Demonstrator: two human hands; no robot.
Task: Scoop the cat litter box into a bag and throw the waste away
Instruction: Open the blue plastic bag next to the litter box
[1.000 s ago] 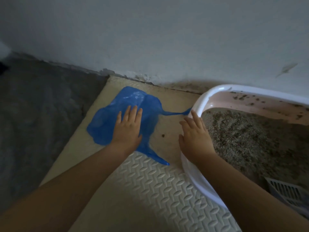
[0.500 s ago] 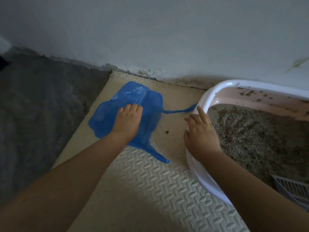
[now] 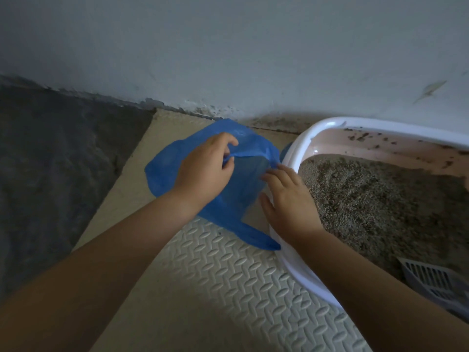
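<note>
Now the left hand [image 3: 205, 171] pinches the top edge of the blue bag [image 3: 165, 174] between its thumb and curled fingers and lifts that edge off the mat, so the bag's mouth gapes a little. The bag sits on the pale bumpy mat [image 3: 228, 288], just beside the litter box [image 3: 327, 123], and its right side touches the box's white rim. One long bag handle lies flat on the mat by the rim.

The right hand [image 3: 286, 201] rests over the near rim of the box. Its fingers [image 3: 272, 177] are loose and a bit spread, and the tips touch the bag's edge. I cannot tell if they hold any of it.

Inside the box is grey-brown litter [image 3: 368, 199] with dark bits stuck on the pink inner wall. A grey scoop [image 3: 436, 280] with slots lies in the near corner of the box. Behind it all is a pale wall [image 3: 228, 59], and a dark floor [image 3: 50, 174] lies left of the mat.
</note>
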